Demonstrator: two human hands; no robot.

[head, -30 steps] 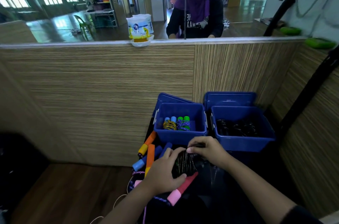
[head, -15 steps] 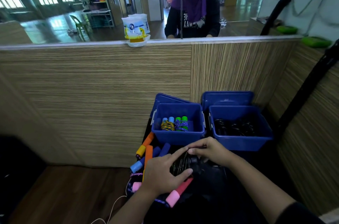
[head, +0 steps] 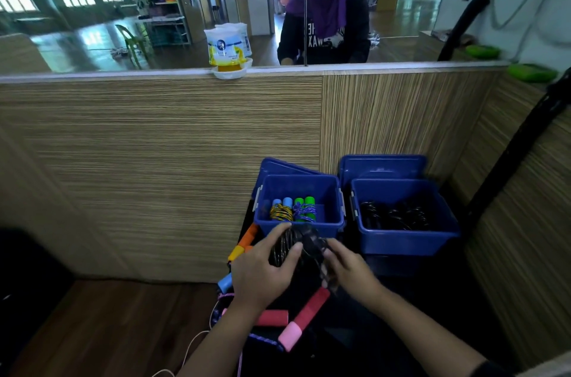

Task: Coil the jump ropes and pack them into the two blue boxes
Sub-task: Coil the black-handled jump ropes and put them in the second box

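1. Pink-handled jump rope [head: 304, 319]: laid on the dark surface [head: 386, 299], nearest the viewer.
2. Dark coiled rope [head: 292, 248]: gripped by the left hand [head: 262, 274] and pinched by the right hand [head: 349, 271], just before the left blue box [head: 298, 226].
3. Right blue box [head: 404, 240]: dark coils are contained.
4. Mirrored lettering on the reflected shirt [head: 321, 36]: only partly legible.

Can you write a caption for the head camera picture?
Both hands coil a dark jump rope before two blue boxes.
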